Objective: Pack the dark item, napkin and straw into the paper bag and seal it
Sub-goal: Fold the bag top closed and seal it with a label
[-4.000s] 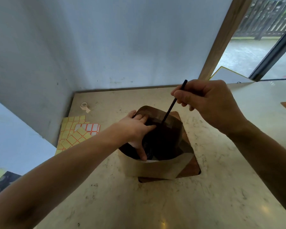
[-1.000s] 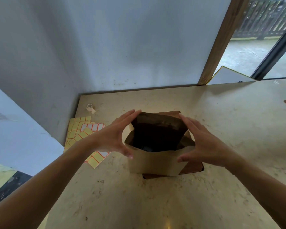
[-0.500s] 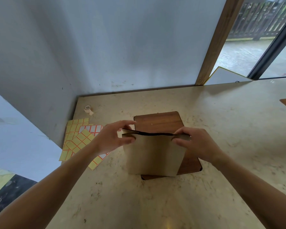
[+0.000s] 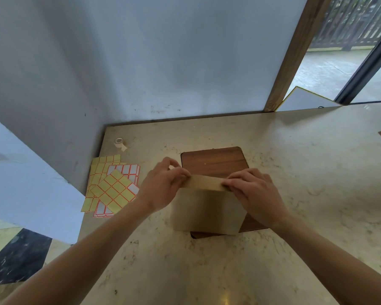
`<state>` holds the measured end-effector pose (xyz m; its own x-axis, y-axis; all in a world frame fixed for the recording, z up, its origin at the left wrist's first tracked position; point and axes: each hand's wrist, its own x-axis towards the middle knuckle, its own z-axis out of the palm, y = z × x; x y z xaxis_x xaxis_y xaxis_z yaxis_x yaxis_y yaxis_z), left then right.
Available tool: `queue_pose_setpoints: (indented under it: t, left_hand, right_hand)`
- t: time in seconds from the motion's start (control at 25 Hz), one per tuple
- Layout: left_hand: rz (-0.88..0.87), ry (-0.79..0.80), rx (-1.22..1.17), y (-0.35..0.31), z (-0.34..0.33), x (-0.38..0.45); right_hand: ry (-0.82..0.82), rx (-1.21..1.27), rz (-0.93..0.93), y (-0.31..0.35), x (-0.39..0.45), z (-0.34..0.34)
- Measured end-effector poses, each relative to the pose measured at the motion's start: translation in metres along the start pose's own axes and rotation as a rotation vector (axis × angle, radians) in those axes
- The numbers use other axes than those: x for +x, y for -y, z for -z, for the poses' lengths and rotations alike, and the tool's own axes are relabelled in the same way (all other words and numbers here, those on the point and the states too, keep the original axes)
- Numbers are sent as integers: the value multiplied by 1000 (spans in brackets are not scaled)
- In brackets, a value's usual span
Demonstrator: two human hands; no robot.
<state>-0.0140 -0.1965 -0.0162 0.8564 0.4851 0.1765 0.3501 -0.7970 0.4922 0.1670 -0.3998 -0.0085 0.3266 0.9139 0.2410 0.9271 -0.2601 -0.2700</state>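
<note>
Both forearms bare, no sleeves; left hand (image 4: 163,188), right hand (image 4: 254,194) ungloved.

You're standing at what looks like a café or shop counter: a speckled beige stone countertop (image 4: 295,172), a dark wooden serving board (image 4: 213,161), loose sheets of yellow and red-edged sticker labels (image 4: 112,190), a small tape roll (image 4: 119,142), a glass door (image 4: 339,62) onto an outdoor terrace.

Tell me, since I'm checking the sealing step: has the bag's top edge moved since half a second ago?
Yes. The paper bag's top edge is folded over toward the person, away from the wooden board's far end. Left hand and right hand pinch the fold.
</note>
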Motion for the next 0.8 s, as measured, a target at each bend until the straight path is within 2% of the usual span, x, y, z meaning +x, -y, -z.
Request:
queue_pose_setpoints:
  t: [0.16, 0.28, 0.56, 0.8]
  left_hand:
    - [-135, 61, 120, 4, -4, -8]
    - [-217, 107, 179, 11, -13, -17]
    - [-191, -29, 86, 11, -17, -14]
    - [-187, -121, 82, 4, -16, -18]
  right_hand:
    - [101, -58, 61, 0, -1, -8]
    - [89, 8, 12, -1, -1, -13]
    - [5, 167, -110, -6, 8, -15]
    - [-78, 181, -52, -14, 19, -9]
